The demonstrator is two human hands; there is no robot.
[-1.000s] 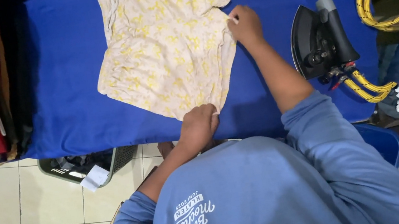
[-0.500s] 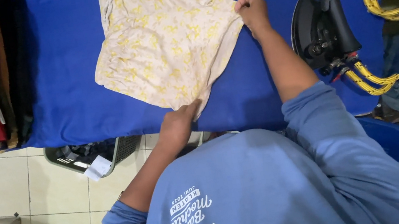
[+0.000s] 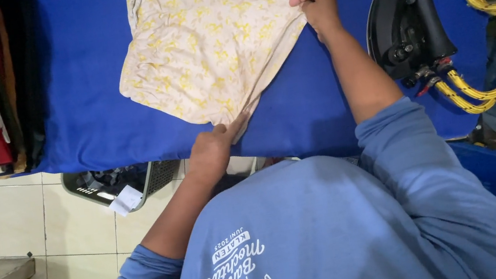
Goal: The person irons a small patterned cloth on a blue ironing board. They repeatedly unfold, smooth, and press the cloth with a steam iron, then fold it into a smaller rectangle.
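The garment [image 3: 212, 39], cream with a yellow print, lies spread on the blue desk [image 3: 92, 118], its upper part running out of view at the top edge. The left hand [image 3: 213, 151] rests at the desk's near edge, fingers narrow, pinching the garment's lower corner. The right hand [image 3: 319, 9] is closed on the garment's right edge, holding the cloth between thumb and fingers. The fabric between the two hands forms a straight, taut edge. An iron [image 3: 409, 24], black, stands on its heel just right of the right forearm, apart from the garment. A yellow cord [image 3: 470, 94] runs from its base. A basket [image 3: 122, 179] sits on the tiled floor below the desk.
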